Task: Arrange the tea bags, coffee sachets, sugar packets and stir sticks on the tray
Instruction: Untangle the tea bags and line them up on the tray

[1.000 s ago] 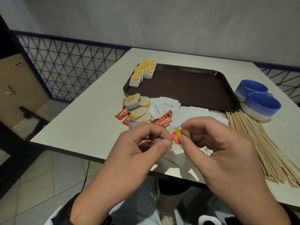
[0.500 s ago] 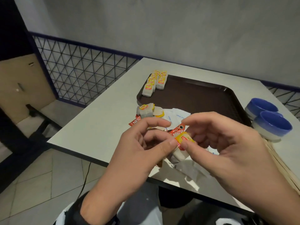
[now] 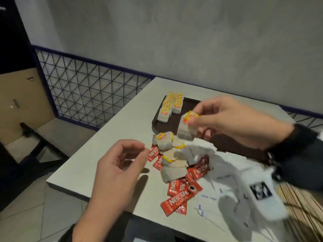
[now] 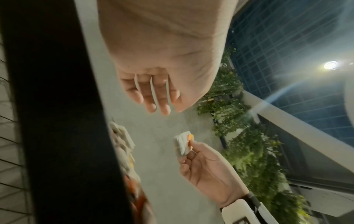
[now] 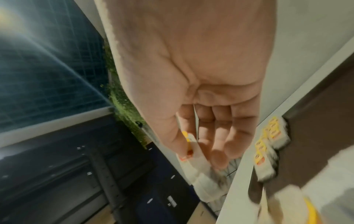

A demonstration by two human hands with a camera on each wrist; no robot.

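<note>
My right hand (image 3: pixel 201 119) pinches a white tea bag (image 3: pixel 186 130) by its yellow tag and holds it in the air over the near left corner of the brown tray (image 3: pixel 225 140). The left wrist view shows the same tea bag (image 4: pixel 182 144) in that hand; so does the right wrist view, tea bag (image 5: pixel 193 159). Two rows of tea bags (image 3: pixel 170 107) lie at the tray's far left. My left hand (image 3: pixel 132 152) hovers empty, fingers loosely curled, left of a pile of loose tea bags (image 3: pixel 167 147), red coffee sachets (image 3: pixel 180 198) and white sugar packets (image 3: pixel 209 198).
Wooden stir sticks (image 3: pixel 300 212) lie at the right edge of the table (image 3: pixel 108 151). A blue-framed wire mesh fence (image 3: pixel 87 91) runs behind the table's left side, and a grey wall stands behind. The table's near edge sits just under my left wrist.
My hands were together on one tea bag near my body. Now the right hand has carried it up and forward toward the tray, and the left hand has let go and drawn apart.
</note>
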